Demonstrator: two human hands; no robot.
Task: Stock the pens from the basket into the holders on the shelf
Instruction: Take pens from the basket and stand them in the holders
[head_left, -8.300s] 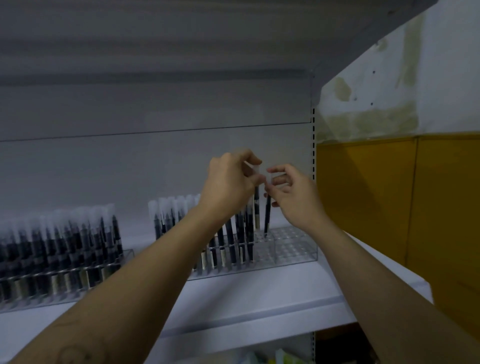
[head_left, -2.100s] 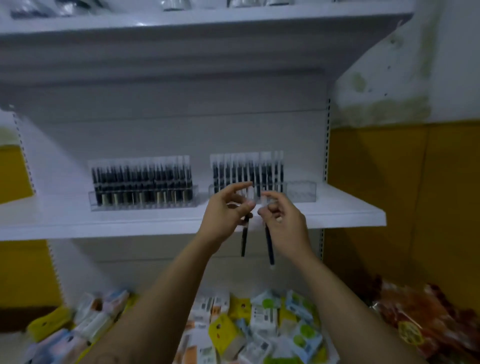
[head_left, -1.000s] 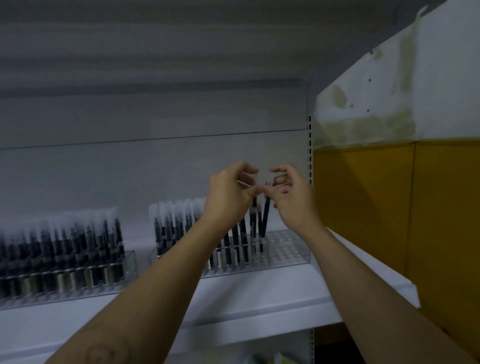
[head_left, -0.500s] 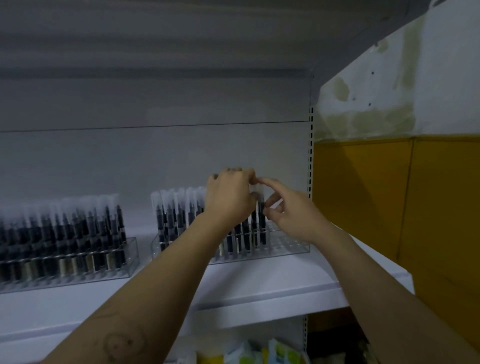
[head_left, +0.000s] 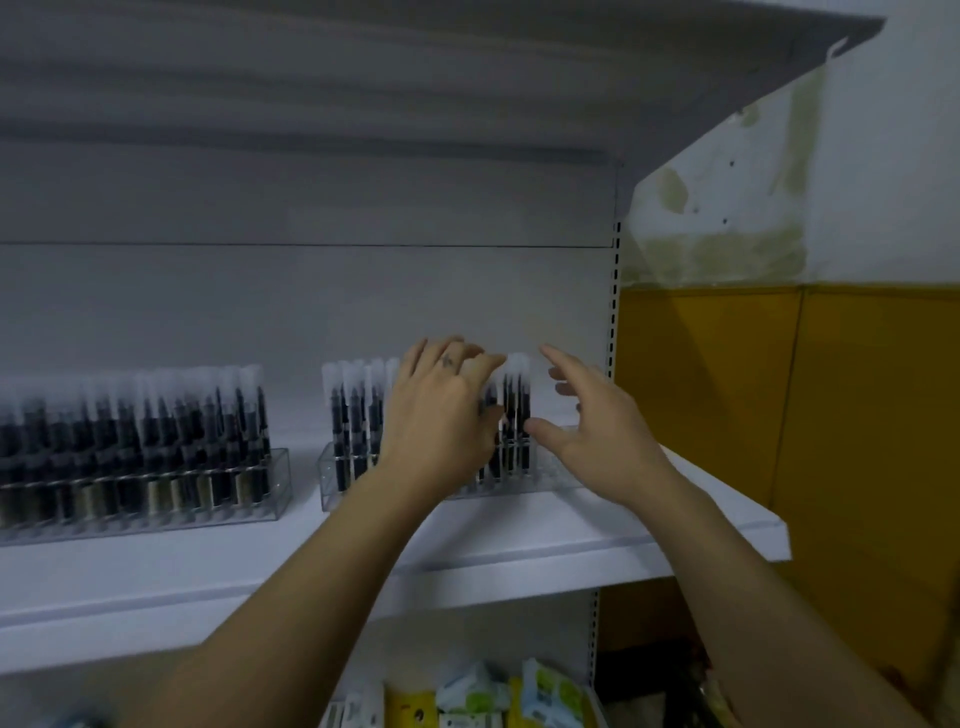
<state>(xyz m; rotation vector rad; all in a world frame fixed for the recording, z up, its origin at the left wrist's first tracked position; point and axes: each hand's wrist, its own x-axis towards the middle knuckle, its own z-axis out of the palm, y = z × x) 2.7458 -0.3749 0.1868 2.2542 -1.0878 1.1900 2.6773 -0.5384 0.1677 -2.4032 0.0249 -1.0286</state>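
Black pens (head_left: 519, 415), caps seemingly frosted, stand upright in clear holder (head_left: 330, 480).

wall (head_left: 883, 156): white, stained, yellow below | back panel (head_left: 311, 301): grey-white | upper shelf (head_left: 415, 78): overhead | light: dim

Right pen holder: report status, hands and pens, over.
Left hand open, at the pens. Right hand open, holding nothing. Pens upright in right holder; its right end looks unfilled. Nothing in the way.
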